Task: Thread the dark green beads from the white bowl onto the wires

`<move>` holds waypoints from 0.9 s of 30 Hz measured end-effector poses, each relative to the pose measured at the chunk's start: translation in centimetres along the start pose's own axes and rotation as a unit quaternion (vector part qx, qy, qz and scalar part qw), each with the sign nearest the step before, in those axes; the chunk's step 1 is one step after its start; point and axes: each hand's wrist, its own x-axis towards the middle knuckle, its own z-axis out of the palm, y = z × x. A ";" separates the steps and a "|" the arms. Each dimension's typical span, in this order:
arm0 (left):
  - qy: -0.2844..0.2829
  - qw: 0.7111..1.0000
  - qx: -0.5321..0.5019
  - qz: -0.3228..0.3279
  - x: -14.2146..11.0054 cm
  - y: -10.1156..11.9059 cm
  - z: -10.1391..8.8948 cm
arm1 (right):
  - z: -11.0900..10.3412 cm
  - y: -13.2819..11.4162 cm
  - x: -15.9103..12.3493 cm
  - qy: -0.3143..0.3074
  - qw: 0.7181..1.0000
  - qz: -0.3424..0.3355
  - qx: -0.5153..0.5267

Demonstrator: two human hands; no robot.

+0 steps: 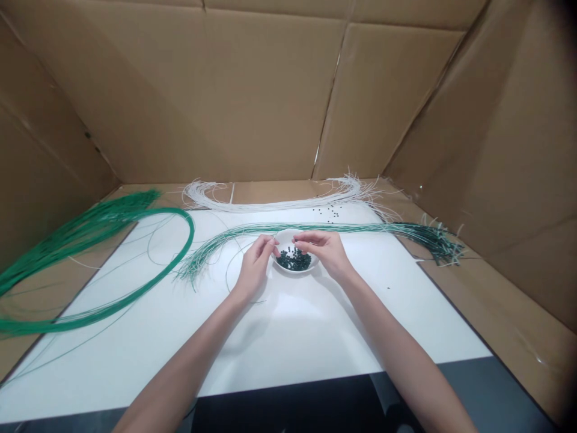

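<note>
A white bowl (295,270) holding many small dark green beads (294,260) stands on the white work surface. My left hand (259,258) is at the bowl's left rim, thumb and forefinger pinched together. A thin green cord (228,273) loops beside that hand and appears to run into its pinch. Over the right side of the bowl, my right hand (327,249) has its fingertips pressed together; whatever small thing they hold is too tiny to make out. Just behind the bowl lies a long bundle of green cords (360,228), its right end dark and thick with pale tips.
Farther back, a bundle of white cords (270,207) lies across the table. Loose dark beads (332,211) are scattered near it. A large coil of green cord (192,231) lies at left. Cardboard walls (270,96) enclose the back and sides.
</note>
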 end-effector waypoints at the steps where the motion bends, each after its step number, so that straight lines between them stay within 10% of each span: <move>1: -0.003 1.000 0.019 0.009 -0.1 0.0 0.0 | 0.0 0.0 0.0 0.001 1.000 0.001 0.005; 8: 0.032 0.976 0.180 0.118 -1.1 0.7 0.3 | 0.0 -0.1 0.1 -0.005 0.999 0.001 0.051; 27: 0.069 0.954 0.210 0.204 -1.6 1.4 0.2 | -0.1 0.5 0.1 -0.023 0.995 0.024 0.091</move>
